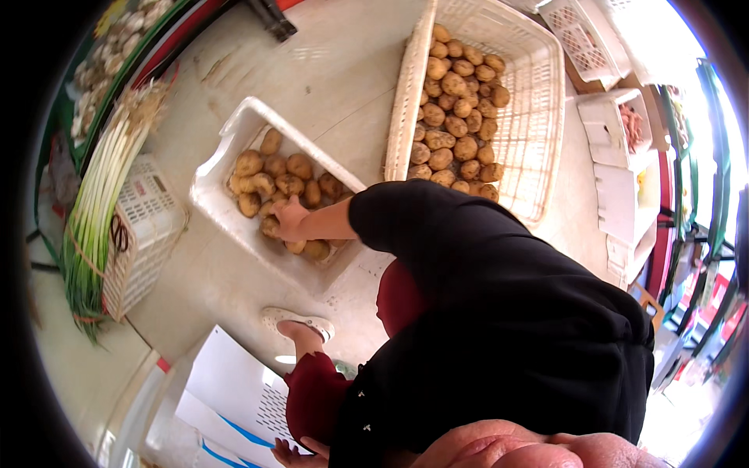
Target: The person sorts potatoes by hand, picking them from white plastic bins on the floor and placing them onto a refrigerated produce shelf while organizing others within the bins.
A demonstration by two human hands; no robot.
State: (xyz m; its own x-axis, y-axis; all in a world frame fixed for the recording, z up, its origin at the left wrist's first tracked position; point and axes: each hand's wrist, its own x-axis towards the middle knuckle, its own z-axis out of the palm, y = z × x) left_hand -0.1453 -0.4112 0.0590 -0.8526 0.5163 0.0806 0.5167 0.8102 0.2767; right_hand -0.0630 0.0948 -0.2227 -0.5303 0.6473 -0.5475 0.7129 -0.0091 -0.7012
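Observation:
A white foam box (225, 231) on the floor holds a layer of brown potatoes (291, 185). My right hand (289, 219) reaches down into it, its fingers around or against a potato; whether it grips one is hard to tell. To the box's right stands a large white plastic crate (398, 126) with many soil-marked potatoes (453, 83) heaped along its left side. My left hand (298, 455) is low in the view, beside my dark red trouser leg, fingers apart and partly curled, holding nothing that shows. Part of it is hidden by my black clothing.
Long green onions (105, 216) lie over an upturned-looking white slatted crate (149, 205) at the left. Garlic (117, 52) fills a green-edged stand behind. White boxes (611, 126) line the right side. A white perforated panel (234, 380) lies near my foot.

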